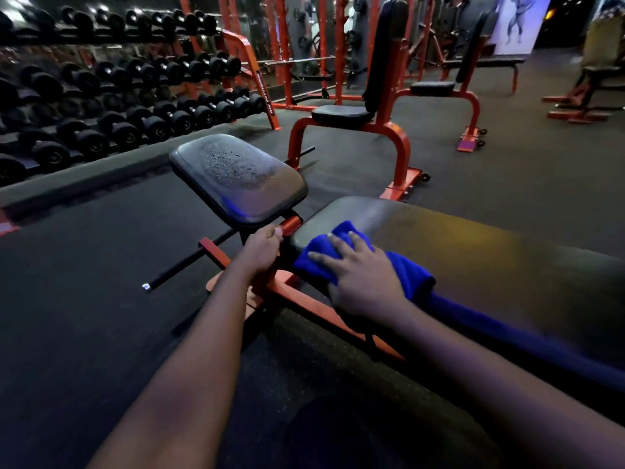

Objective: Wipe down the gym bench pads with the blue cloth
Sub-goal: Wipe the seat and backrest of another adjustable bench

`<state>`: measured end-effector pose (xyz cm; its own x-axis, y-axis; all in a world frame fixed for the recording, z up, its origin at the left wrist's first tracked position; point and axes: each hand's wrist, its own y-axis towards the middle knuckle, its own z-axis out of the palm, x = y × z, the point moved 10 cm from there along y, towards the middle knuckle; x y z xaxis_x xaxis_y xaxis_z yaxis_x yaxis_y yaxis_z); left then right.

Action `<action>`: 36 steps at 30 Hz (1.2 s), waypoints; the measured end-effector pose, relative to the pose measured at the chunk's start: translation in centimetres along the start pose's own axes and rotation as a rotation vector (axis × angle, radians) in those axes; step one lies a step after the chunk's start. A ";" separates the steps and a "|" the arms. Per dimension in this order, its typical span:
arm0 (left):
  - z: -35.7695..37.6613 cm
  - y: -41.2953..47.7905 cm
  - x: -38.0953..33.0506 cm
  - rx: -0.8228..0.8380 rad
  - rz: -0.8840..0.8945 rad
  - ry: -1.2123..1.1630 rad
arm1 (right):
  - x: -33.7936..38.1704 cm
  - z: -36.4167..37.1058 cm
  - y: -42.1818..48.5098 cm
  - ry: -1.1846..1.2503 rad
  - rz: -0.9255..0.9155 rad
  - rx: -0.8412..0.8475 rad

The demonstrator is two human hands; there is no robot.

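A black seat pad (236, 179) of the orange-framed bench tilts up at centre, covered with spray droplets. To its right lies the long black back pad (456, 245). A folded blue cloth (338, 245) rests on the near end of the long pad. My right hand (358, 275) presses flat on the cloth with fingers spread. My left hand (262, 248) grips the orange frame bar (291, 225) in the gap between the two pads.
A dumbbell rack (111, 96) fills the left side. Two upright orange benches (368, 113) stand behind on the dark rubber floor (84, 265). A black handle bar (182, 262) sticks out from the bench base toward the left. More benches are at far right.
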<state>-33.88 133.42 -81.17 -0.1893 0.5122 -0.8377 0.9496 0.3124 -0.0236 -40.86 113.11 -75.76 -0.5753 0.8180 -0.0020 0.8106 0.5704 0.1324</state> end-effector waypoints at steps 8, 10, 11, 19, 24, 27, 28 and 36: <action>3.2 -0.9 -2.6 -0.005 -0.073 0.026 | -4.2 1.2 -7.9 -0.249 0.105 -0.114; 3.5 -0.6 -2.2 0.001 -0.092 0.021 | -2.7 0.7 -6.1 -0.262 0.073 -0.118; 3.4 -0.8 -2.4 -0.001 -0.093 0.013 | -1.8 0.7 -4.7 -0.254 0.052 -0.100; 3.7 -0.8 -2.4 -0.023 -0.083 0.041 | -2.3 1.4 -6.5 -0.308 -0.019 -0.174; 3.8 -0.7 -2.4 -0.065 -0.084 0.056 | -3.4 1.1 -7.0 -0.277 0.003 -0.163; 3.3 -1.5 -3.2 -0.124 -0.081 0.034 | -2.5 0.7 -5.1 -0.199 -0.014 -0.144; 3.2 -1.6 -3.2 -0.145 -0.087 0.045 | -2.4 0.4 -4.9 -0.193 -0.009 -0.151; 2.8 -6.9 -5.8 -0.476 -0.113 0.177 | -7.1 -0.5 -13.1 -0.154 0.156 -0.312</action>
<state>-38.64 126.05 -77.71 -0.3626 0.5688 -0.7382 0.7097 0.6820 0.1768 -47.46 99.80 -76.97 -0.4051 0.9083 -0.1037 0.8013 0.4074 0.4381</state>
